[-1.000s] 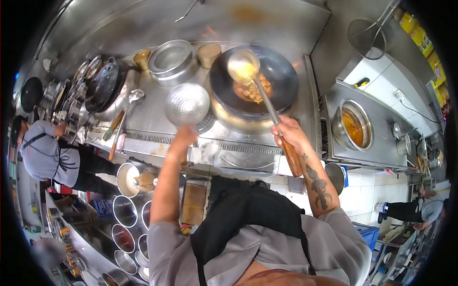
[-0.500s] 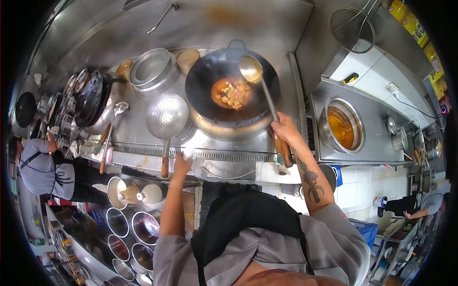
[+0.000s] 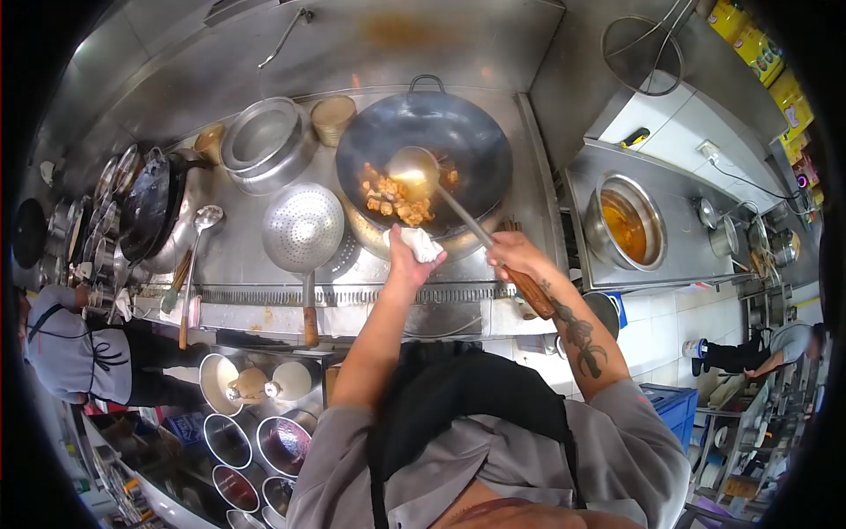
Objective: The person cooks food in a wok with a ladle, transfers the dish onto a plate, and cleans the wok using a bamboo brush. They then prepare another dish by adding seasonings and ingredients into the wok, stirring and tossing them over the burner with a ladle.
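At the wok's near rim, my left hand [image 3: 405,264] is closed around a folded white cloth [image 3: 421,246]; the wok's edge is hidden beneath it. My right hand [image 3: 518,256] grips the long handle of a ladle [image 3: 462,212], its wooden end pointing back along my forearm. The ladle's bowl [image 3: 411,167] is down inside the black wok [image 3: 471,132], over chunks of browned food [image 3: 388,196]. The food lies toward the wok's near left side.
Left of the wok lies a perforated skimmer [image 3: 303,227], with stacked metal pots [image 3: 264,145] behind it. A second ladle [image 3: 196,256] lies farther left. A pot of orange liquid [image 3: 608,216] stands on the right counter. A co-worker [image 3: 84,344] is at far left, another person [image 3: 784,348] at far right.
My left hand has moved from beside the skimmer's handle to the wok's near rim with the cloth. The ladle's bowl has swung left and down into the food, which has shifted nearer me.
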`<action>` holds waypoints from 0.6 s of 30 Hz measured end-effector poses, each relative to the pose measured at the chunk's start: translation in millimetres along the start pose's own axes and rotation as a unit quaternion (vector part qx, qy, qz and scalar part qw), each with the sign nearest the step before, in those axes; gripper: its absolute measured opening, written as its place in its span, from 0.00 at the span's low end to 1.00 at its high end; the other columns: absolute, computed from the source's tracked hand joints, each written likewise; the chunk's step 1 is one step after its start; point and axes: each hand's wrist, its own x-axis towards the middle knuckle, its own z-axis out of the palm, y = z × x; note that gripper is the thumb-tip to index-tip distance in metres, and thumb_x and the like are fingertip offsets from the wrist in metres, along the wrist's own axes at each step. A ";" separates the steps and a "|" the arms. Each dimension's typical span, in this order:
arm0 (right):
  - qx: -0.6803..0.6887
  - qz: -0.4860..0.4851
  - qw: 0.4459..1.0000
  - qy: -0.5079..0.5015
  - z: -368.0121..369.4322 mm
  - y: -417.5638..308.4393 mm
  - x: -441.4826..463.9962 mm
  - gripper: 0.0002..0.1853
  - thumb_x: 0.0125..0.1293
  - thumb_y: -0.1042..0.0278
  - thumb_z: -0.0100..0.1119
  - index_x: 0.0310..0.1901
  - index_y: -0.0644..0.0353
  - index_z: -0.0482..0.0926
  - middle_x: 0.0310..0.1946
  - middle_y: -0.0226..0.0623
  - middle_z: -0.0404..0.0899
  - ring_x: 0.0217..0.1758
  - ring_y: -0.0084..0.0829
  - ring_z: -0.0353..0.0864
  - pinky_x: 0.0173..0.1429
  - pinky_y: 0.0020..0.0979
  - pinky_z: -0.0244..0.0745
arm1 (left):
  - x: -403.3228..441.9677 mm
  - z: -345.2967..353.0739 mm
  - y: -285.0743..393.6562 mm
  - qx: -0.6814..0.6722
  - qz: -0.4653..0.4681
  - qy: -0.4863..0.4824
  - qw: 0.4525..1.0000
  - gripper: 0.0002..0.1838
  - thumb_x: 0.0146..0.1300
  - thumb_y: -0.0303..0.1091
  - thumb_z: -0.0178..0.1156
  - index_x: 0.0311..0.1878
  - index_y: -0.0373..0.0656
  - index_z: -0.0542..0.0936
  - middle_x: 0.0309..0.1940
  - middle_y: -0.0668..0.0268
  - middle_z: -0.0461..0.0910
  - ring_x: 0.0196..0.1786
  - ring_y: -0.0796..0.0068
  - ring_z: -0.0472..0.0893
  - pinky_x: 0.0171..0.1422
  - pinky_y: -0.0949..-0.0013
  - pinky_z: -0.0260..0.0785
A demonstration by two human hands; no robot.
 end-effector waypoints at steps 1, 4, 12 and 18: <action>-0.050 0.000 0.999 0.020 -3.8 2.8 0.7 0.05 0.58 0.71 0.55 0.34 0.62 0.73 0.20 0.30 0.72 0.14 0.21 0.69 0.15 0.27 0.63 | 2.3 2.9 -1.1 -0.007 -0.006 0.024 1.000 0.29 0.65 0.65 0.40 0.51 0.50 0.73 0.45 0.64 0.75 0.50 0.59 0.74 0.53 0.41 0.67; -0.092 -0.064 0.988 0.107 10.7 8.1 13.3 0.05 0.59 0.72 0.53 0.35 0.63 0.73 0.19 0.31 0.71 0.15 0.22 0.70 0.17 0.27 0.64 | 3.5 -0.8 -1.7 0.025 0.042 -0.009 0.999 0.20 0.66 0.51 0.53 0.54 0.50 0.71 0.52 0.62 0.71 0.53 0.62 0.71 0.52 0.51 0.69; 0.042 0.020 0.999 -0.006 22.8 -2.0 -3.2 0.02 0.58 0.75 0.54 0.32 0.62 0.73 0.20 0.31 0.72 0.13 0.22 0.69 0.16 0.27 0.64 | 24.3 2.4 8.0 -0.001 -0.013 0.009 1.000 0.05 0.63 0.35 0.57 0.39 0.50 0.72 0.31 0.69 0.74 0.35 0.72 0.74 0.32 0.66 0.69; -0.204 -0.036 0.977 0.050 -9.4 6.3 -11.6 0.07 0.62 0.73 0.51 0.39 0.66 0.72 0.21 0.40 0.73 0.19 0.33 0.76 0.24 0.34 0.71 | 20.6 -19.7 -4.7 0.077 0.057 -0.100 0.990 0.05 0.67 0.33 0.52 0.44 0.48 0.75 0.35 0.68 0.77 0.36 0.72 0.76 0.31 0.75 0.68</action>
